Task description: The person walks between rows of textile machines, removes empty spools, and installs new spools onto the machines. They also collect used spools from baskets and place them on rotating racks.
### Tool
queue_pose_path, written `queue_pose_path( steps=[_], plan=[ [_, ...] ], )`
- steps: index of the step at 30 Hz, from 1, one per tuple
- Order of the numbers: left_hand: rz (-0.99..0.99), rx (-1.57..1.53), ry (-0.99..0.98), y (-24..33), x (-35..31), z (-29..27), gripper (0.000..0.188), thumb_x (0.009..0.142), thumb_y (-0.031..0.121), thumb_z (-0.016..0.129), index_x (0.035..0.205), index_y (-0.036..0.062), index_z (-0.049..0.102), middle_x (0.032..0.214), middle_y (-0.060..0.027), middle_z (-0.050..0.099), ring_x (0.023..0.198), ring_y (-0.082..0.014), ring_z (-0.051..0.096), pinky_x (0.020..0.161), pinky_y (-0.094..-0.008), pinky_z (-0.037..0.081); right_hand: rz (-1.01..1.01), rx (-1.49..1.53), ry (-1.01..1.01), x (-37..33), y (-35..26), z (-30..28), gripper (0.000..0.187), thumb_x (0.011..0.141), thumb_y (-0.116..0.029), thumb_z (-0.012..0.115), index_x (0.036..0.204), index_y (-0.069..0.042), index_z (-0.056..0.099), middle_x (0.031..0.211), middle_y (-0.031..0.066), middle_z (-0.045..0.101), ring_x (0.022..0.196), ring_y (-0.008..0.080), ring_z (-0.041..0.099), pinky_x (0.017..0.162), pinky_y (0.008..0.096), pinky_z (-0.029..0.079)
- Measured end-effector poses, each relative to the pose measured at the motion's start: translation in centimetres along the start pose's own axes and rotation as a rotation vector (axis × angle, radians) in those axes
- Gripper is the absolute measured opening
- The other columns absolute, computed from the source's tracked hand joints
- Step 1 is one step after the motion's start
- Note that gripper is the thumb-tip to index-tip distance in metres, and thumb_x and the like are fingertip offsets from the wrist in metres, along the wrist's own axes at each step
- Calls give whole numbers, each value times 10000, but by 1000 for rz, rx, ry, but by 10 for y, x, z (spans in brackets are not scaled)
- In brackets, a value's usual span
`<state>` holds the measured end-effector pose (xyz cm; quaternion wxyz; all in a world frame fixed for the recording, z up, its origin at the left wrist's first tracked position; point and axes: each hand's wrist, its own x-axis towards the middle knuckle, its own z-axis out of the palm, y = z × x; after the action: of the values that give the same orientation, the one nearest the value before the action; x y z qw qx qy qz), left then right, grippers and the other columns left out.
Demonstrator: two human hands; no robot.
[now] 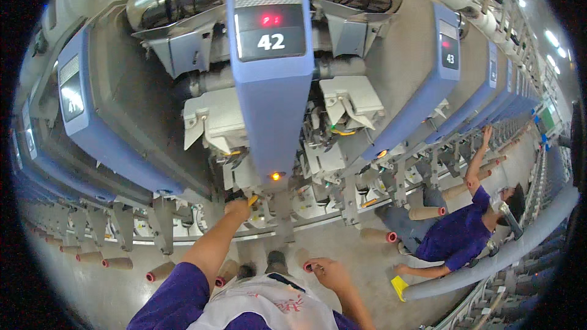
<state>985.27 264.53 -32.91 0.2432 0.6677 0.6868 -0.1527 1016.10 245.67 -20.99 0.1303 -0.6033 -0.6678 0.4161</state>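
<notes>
A: Risks?
B: Cone (302, 258), one, low ahead, at your right hand (330, 275): could drop if your fingers only graze its end. Yellow bar (252, 200), one, at your left hand (237, 209): a stray nudge might knock it.
A: Hands?
B: Left, curled; right, fingers bent toward the cone. Pinching or merely touching: cannot tell, either.
A: Cone's look?
B: Tan, red-rimmed, partly hidden.

Bright ceiling lamps (551, 39) upper right, glare on the metal duct (156, 6), strong fisheye curvature toward black corners.
</notes>
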Motion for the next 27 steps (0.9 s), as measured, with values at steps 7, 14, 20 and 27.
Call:
queue_pose_path(
  steps=[7,14,20,27],
  plan=[
    [-23,2,-62,-5,-44,11,299,836,258,468,1058,134,625,975,-137,645,863,-319,635,722,-433,513,-4,78,71,6,9,-6,239,835,-230,540,1031,-138,642,951,163,639,881,358,600,752,404,492],
    [384,-299,132,62,-144,-37,363,864,344,463,1186,208,559,794,-162,641,708,-352,620,640,-472,498,148,565,-51,65,11,32,342,910,-281,503,1168,-59,536,1060,143,619,940,225,613,812,367,482],
    [585,-322,129,88,-184,-55,373,881,354,457,1230,243,529,826,-138,646,700,-350,619,624,-467,499,104,1725,-292,93,-26,42,402,968,-336,382,1251,-50,392,1237,180,493,1103,307,517,963,453,397],
    [648,-276,62,67,-212,-50,511,880,313,466,1371,246,343,878,-151,637,715,-349,614,623,-455,498,272,1724,-59,85,-27,61,312,932,-363,470,1036,-69,457,826,123,588,832,275,581,817,443,454]
  ],
)
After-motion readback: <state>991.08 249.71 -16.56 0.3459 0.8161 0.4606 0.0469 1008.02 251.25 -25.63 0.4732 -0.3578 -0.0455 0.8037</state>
